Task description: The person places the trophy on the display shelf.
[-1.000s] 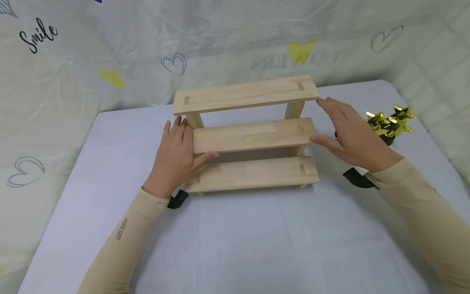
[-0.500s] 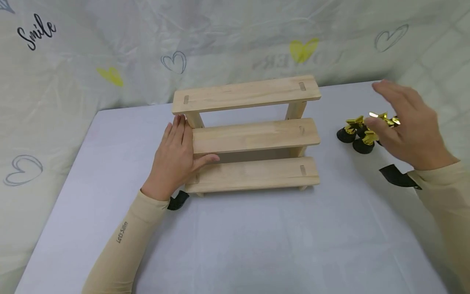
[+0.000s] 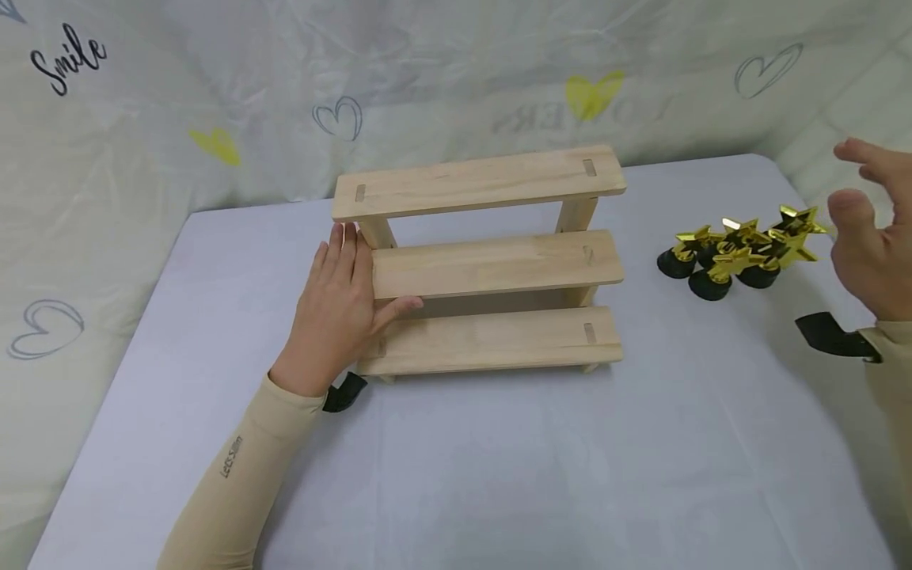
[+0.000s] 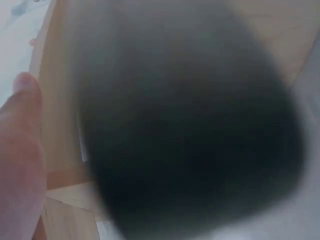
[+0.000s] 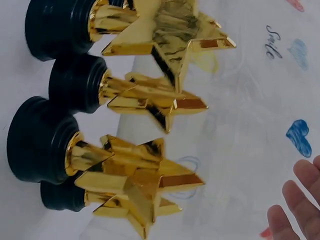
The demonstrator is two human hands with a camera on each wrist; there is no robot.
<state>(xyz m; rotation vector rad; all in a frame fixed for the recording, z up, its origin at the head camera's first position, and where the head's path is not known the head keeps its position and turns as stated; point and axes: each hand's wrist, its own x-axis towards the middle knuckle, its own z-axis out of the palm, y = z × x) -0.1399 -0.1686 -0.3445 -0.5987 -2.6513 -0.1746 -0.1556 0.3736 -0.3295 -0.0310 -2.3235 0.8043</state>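
A three-tier wooden shelf (image 3: pixel 495 265) stands on the white table. My left hand (image 3: pixel 333 309) rests on its left end with straight fingers, the thumb reaching along the front of the middle tier. In the left wrist view a dark blurred shape (image 4: pixel 190 130) hides most of the wood (image 4: pixel 60 115), and part of the thumb (image 4: pixel 22 130) shows at the left. To the right of the shelf stands a cluster of several gold star trophies (image 3: pixel 741 249) on black round bases. My right hand (image 3: pixel 879 229), partly cut off by the frame edge, is raised beside them, fingers spread and holding nothing.
The white table (image 3: pixel 499 467) reaches toward me in front of the shelf. Behind it hangs a pale sheet (image 3: pixel 442 87) printed with hearts and words. Black straps (image 3: pixel 834 336) stick out at the wrists.
My right hand has left the right end of the shelf and moved right, past the trophies, which now show fully. The left hand has stayed on the shelf's left end.
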